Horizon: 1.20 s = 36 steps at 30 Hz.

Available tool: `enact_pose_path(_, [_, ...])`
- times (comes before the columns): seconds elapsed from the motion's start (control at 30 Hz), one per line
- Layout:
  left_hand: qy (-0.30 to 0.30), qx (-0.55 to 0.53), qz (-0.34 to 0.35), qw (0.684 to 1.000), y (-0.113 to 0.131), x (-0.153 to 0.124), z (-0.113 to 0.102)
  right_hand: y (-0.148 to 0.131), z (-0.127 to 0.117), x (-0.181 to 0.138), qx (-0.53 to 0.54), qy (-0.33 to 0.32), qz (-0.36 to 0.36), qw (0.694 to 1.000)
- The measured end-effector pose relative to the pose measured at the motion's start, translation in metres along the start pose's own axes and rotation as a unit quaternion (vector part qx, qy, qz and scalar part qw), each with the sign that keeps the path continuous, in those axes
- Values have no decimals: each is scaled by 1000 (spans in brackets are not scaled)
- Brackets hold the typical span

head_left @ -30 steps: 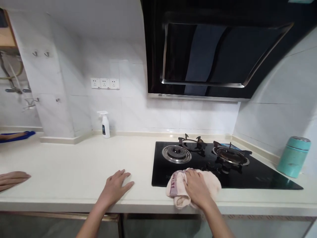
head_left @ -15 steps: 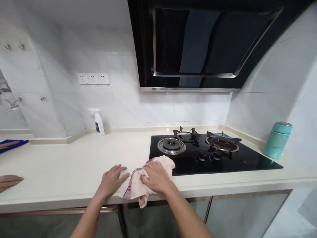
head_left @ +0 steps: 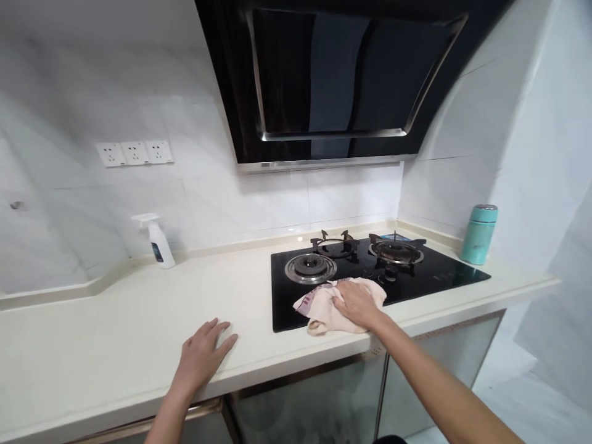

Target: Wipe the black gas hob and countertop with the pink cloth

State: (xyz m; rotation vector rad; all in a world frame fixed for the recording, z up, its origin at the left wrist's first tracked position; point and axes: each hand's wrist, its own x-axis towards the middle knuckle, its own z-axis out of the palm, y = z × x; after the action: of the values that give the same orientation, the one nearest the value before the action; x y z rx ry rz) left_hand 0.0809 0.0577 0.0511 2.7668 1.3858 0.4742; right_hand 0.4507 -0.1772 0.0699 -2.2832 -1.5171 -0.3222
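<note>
My right hand [head_left: 357, 302] presses on a pale pink cloth [head_left: 324, 316] with a purple patterned edge, its fingers gripping the fabric. The bunched cloth lies over the front of the black glass gas hob [head_left: 284, 308], and a fold of it reaches onto the counter edge. Just behind the cloth is the left burner [head_left: 311, 266], with its pan support [head_left: 337, 248] standing off it at the back. One control knob [head_left: 391, 273] shows to the right of the cloth. My left hand [head_left: 203, 354] rests open on the white counter [head_left: 115, 345], fingers apart, holding nothing.
A white spray bottle [head_left: 160, 243] stands by the wall at the left, below several sockets [head_left: 135, 153]. On the right, a turquoise flask [head_left: 480, 235] stands beside the hob. The right burner [head_left: 396, 251] carries its support. A black range hood [head_left: 333, 80] slants overhead.
My right hand has slid the cloth rightward from the hob's left corner along its front. My left hand stays on the counter. The view has turned to the right.
</note>
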Motion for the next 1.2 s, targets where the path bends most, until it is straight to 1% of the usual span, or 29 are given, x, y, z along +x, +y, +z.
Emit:
enact_pose_path(0.07, [6,-2,2,1000,0,1,1,19,-6,-7,-16,2,3,1000])
enact_pose_path(0.13, [10,-6,6,1000,0,1,3,31,-9,-13,-29,4,-5,1000])
enact_pose_path(0.3, [12,-2,11,1000,1,-2,4,48,-5,-32,-46,26,-18,998])
enact_pose_path(0.5, [1,-1,11,1000,4,-6,0,80,-10,-52,-45,55,14,997])
enact_pose_path(0.6, [5,6,21,1000,7,-7,0,80,-12,-54,-47,49,20,998])
enact_pose_path(0.7, [7,6,29,1000,8,-7,0,60,-9,-53,-36,36,13,999])
enact_pose_path(0.87, [11,-13,26,1000,6,-6,2,5,-3,-43,-21,10,-33,999])
enact_pose_path(1.0, [34,-27,21,999,4,-5,2,-37,-2,-31,-12,0,-32,999])
enact_pose_path(1.1, [27,-37,7,999,3,-4,3,-66,3,-21,8,-9,-39,999])
enact_pose_path(1.2, [31,-43,3,999,2,-3,4,-93,10,-11,18,-17,-75,997])
